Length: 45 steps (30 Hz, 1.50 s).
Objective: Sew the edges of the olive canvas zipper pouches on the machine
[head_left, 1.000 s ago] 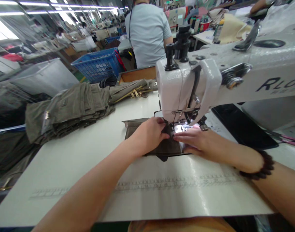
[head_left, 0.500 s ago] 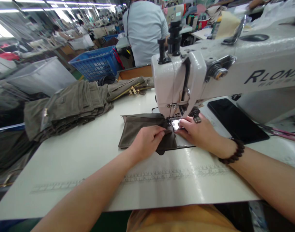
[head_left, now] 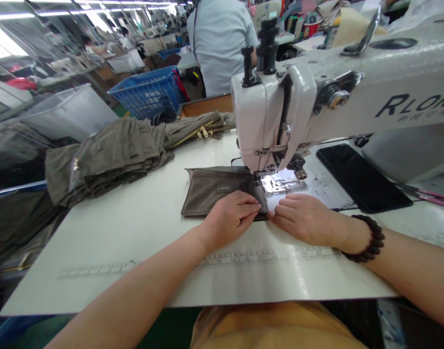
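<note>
A flat olive-brown fabric piece (head_left: 203, 194) with a small label lies on the white sewing table, its right edge by the presser foot of the sewing machine (head_left: 249, 121). My left hand (head_left: 232, 215) rests on its lower right part, thumb and fingers closed on the cloth near the edge. At the lower right corner, the fingertips of my right hand (head_left: 304, 218) are pressed together on the fabric's edge, below the shiny metal needle plate (head_left: 280, 183). The fingers partly cover that corner.
A black phone (head_left: 363, 177) lies right of the needle plate, with pink-handled scissors (head_left: 433, 196) beyond it. Stacked olive fabric pieces (head_left: 123, 150) with zips lie at the left. A printed ruler scale (head_left: 251, 258) runs along the table front. Behind are a blue basket (head_left: 149, 92) and a seated person (head_left: 223, 46).
My right hand has moved from beside the presser foot down to the fabric's lower right corner. My left hand has shifted slightly right and down; the raised flap now lies flatter, showing the label.
</note>
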{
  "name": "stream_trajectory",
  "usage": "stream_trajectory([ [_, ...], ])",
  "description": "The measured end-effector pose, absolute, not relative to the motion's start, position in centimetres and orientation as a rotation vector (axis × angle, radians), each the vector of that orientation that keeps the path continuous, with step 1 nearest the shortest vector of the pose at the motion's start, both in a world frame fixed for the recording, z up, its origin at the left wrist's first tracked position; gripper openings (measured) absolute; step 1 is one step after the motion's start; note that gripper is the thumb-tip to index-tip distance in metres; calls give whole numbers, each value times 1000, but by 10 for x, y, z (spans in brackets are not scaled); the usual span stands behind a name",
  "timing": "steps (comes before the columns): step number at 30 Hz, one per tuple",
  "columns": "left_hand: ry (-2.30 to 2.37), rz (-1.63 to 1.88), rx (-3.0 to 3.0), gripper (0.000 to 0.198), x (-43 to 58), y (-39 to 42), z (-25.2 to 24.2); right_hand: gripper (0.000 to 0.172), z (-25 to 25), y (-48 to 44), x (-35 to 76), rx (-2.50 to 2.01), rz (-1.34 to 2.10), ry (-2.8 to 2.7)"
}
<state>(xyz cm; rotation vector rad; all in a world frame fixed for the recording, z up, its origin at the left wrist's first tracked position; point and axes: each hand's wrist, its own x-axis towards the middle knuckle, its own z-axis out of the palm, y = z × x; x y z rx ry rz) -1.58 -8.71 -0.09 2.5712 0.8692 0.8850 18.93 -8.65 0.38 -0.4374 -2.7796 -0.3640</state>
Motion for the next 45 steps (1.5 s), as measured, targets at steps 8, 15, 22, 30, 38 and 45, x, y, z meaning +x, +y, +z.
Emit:
stream_trajectory([
  [8,719,850,2828,17,-12,-87,-5,19,-1,-85,193,-513,-285,-2888],
  [15,766,767,2917,17,-9,-88,-3,29,2,-85,196,-664,-165,-2765],
  [22,861,928,2706,15,-8,-88,-11,24,1,-86,192,-795,-155,-2672],
  [30,700,1030,2620,11,-11,-83,-12,26,-2,-83,185,-590,-213,-2640],
  [38,664,930,2646,15,-10,-80,-10,29,1,-83,186,-463,-306,-2715],
  [45,668,878,2661,17,-11,-71,-12,27,2,-79,186,-480,-382,-2754],
])
